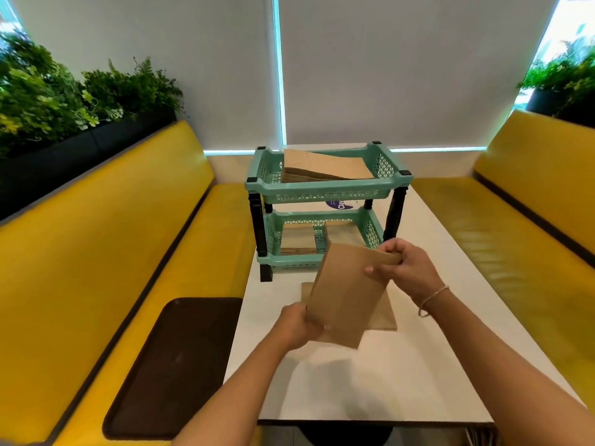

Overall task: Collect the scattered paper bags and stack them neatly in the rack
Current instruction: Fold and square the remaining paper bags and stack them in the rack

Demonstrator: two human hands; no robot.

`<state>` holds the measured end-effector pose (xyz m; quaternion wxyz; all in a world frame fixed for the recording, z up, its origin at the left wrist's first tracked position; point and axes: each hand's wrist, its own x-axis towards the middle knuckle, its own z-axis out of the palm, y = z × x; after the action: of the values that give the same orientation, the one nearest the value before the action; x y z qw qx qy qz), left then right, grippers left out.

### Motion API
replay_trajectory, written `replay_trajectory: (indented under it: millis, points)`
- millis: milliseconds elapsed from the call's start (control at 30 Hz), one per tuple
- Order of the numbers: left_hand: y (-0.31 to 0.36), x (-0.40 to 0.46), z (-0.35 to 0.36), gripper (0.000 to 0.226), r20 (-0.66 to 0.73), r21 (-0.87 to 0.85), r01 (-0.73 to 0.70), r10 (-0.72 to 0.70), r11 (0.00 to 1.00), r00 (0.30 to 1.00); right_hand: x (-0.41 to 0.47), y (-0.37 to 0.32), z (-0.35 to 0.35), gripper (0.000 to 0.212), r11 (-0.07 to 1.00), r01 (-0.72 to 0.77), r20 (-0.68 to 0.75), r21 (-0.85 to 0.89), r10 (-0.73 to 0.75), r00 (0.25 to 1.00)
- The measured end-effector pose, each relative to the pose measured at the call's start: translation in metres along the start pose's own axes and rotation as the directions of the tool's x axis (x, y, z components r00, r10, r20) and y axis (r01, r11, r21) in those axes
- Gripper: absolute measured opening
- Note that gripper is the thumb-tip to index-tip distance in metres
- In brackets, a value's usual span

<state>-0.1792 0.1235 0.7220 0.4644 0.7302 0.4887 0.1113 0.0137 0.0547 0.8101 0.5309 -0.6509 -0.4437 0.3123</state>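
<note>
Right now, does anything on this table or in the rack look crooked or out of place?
Yes. The bag stack in the rack's top tray lies askew, one corner riding up over the back rim. One loose bag still lies flat on the table, under the bag held by the left hand and right hand.

Bright, even daylight fills my view, coming from the window behind the white blinds [386, 69], with cyan-white glare along their edges. The white table [370, 381] reflects it strongly. A soft shadow lies on the table under the bag [344, 294] I hold. The wide lens bends the yellow benches [96, 236] outward at the edges. Everything looks slightly soft, with corners blurred.
</note>
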Motion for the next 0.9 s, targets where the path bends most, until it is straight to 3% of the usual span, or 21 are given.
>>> replay_trajectory:
  millis: [100,167,267,367,467,533,633,667,767,900]
  points:
    - [0.031,-0.004,-0.034,0.040,0.005,-0.008,-0.070,0.070,0.998,0.998,0.017,-0.045,-0.019,0.025,0.968,0.098,0.117,-0.230,-0.072,0.991]
    - [0.053,-0.010,-0.060,0.033,-0.062,-0.172,-0.130,0.121,0.976,0.991,0.030,-0.069,-0.030,0.024,0.942,0.147,0.104,-0.301,-0.121,0.987]
    - [0.091,-0.010,-0.102,0.022,-0.261,-0.507,-0.233,0.110,0.830,0.959,0.052,-0.102,-0.043,0.026,0.982,0.181,-0.009,-0.063,-0.182,0.983]
    - [0.131,0.004,-0.131,0.026,-0.336,-0.639,-0.320,0.120,0.700,0.934,0.078,-0.128,-0.045,0.025,0.972,0.155,-0.109,0.179,-0.137,0.985]
    - [0.162,0.035,-0.150,0.038,-0.378,-0.513,-0.324,0.130,0.795,0.917,0.114,-0.142,-0.039,0.023,0.956,0.107,-0.166,0.273,-0.063,0.984]
    - [0.182,0.057,-0.165,0.036,-0.499,-0.349,-0.341,0.135,0.873,0.856,0.143,-0.146,-0.033,0.023,0.958,0.080,-0.223,0.275,-0.018,0.975]
    - [0.208,0.086,-0.190,0.032,-0.612,-0.063,-0.254,0.163,0.965,0.774,0.187,-0.147,-0.026,0.010,1.000,0.007,-0.309,0.025,0.001,0.951]
    - [0.214,0.095,-0.196,0.034,-0.614,0.044,-0.185,0.173,0.982,0.770,0.199,-0.147,-0.024,0.016,0.995,-0.027,-0.322,-0.092,-0.004,0.947]
    - [0.222,0.117,-0.203,0.040,-0.593,0.270,0.001,0.165,0.963,0.788,0.226,-0.140,-0.016,0.031,0.946,-0.120,-0.354,-0.302,0.006,0.935]
    - [0.218,0.141,-0.199,0.036,-0.543,0.369,0.079,0.146,0.926,0.827,0.241,-0.122,-0.005,0.017,0.888,-0.198,-0.359,-0.415,0.040,0.933]
